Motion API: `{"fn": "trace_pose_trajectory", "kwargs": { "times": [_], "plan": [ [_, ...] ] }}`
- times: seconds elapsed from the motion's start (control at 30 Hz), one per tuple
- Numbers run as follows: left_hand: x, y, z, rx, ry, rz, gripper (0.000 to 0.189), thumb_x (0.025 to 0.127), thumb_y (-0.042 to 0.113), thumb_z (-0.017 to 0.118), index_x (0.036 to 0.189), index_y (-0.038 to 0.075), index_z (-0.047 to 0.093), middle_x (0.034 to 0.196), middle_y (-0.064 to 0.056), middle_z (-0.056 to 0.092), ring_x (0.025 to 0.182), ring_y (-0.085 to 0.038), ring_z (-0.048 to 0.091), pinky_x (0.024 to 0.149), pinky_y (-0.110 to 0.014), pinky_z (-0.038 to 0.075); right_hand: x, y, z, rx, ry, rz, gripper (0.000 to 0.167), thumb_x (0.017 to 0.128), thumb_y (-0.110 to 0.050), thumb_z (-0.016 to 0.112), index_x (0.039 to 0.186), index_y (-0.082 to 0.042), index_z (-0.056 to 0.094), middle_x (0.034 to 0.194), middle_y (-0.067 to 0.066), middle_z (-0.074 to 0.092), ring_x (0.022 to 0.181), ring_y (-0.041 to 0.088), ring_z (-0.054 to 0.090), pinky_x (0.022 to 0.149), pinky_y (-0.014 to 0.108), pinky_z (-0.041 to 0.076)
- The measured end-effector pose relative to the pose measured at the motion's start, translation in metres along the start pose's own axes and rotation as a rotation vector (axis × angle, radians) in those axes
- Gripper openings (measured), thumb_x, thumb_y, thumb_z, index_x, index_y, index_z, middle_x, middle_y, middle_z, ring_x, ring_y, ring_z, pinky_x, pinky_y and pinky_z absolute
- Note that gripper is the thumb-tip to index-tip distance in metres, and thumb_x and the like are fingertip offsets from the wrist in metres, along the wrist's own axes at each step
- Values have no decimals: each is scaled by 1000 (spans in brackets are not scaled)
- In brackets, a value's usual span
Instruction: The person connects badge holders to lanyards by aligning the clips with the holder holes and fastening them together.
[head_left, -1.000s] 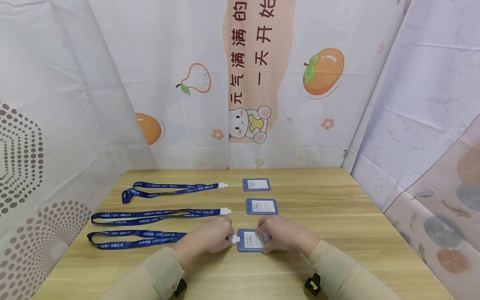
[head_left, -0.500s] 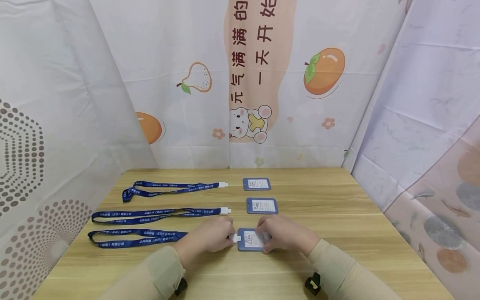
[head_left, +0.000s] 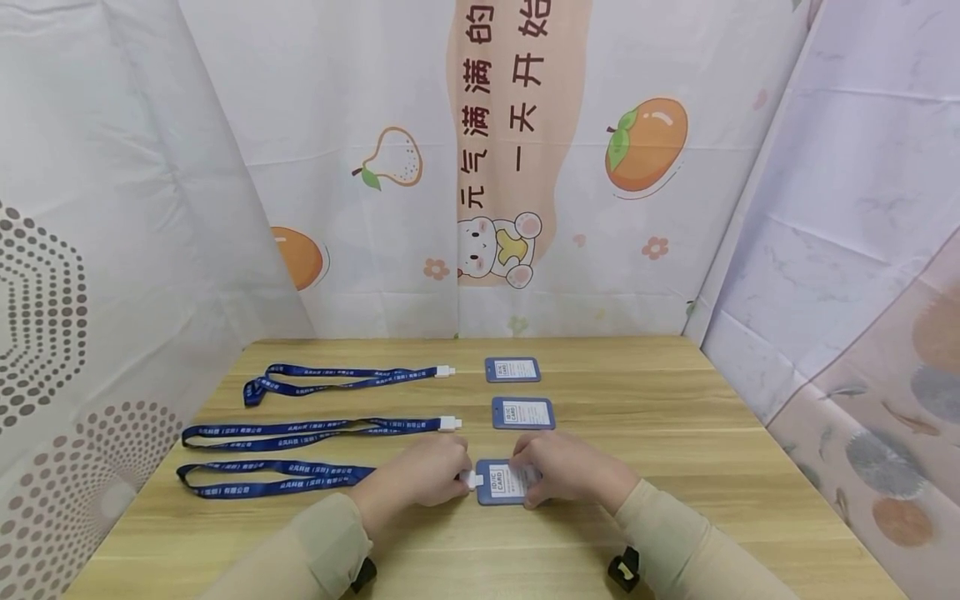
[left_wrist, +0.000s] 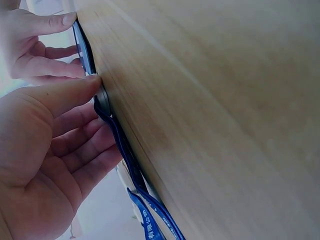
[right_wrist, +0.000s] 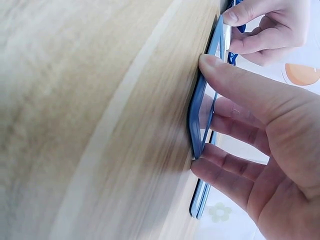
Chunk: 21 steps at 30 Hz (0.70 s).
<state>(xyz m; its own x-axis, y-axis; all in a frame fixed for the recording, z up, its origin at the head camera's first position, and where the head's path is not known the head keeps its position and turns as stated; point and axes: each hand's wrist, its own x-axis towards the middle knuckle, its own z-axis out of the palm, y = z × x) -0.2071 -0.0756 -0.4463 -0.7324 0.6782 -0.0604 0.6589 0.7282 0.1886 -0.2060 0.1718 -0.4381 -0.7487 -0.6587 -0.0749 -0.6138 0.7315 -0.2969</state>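
My left hand [head_left: 427, 471] pinches the white clip [head_left: 472, 480] at the end of the nearest blue lanyard [head_left: 285, 483], whose strap trails left on the table. The clip's tip overlaps the slotted left edge of a blue ID card holder [head_left: 491, 492]. My right hand [head_left: 562, 471] grips that holder by its right part, thumb on the near edge and fingers at the far edge, as the right wrist view shows. Part of the card is hidden under the fingers. In the left wrist view, my left thumb [left_wrist: 75, 95] covers most of the clip.
Two more blue lanyards, a middle one [head_left: 300, 437] and a far one [head_left: 330, 383], lie on the wooden table [head_left: 675, 475] at left. Two more card holders, the middle one [head_left: 551, 414] and the far one [head_left: 517, 369], lie beside their clips. Printed curtains [head_left: 375, 267] surround the table.
The near lanyard, its clip and the held card holder have shifted very slightly right. Both hands keep their grips, and the other lanyards and holders stay put.
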Motion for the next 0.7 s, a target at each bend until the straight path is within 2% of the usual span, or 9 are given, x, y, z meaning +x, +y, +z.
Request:
{"fn": "trace_pose_trajectory", "kwargs": {
  "times": [0.47, 0.7],
  "plan": [
    [-3, 2, -2, 5, 1, 3, 9, 89, 26, 79, 89, 17, 80, 77, 10, 50, 67, -6, 47, 60, -21, 43, -2, 4, 1, -8, 8, -3, 49, 73, -34, 92, 115, -13, 77, 118, -4, 66, 99, 11, 61, 89, 35, 53],
    [-3, 2, -3, -11, -16, -18, 10, 89, 26, 80, 93, 17, 81, 78, 10, 51, 68, -6, 49, 62, -21, 44, -1, 6, 2, -7, 6, -14, 50, 73, -34, 92, 116, -14, 77, 119, -5, 66, 102, 12, 62, 90, 35, 53]
  ]
}}
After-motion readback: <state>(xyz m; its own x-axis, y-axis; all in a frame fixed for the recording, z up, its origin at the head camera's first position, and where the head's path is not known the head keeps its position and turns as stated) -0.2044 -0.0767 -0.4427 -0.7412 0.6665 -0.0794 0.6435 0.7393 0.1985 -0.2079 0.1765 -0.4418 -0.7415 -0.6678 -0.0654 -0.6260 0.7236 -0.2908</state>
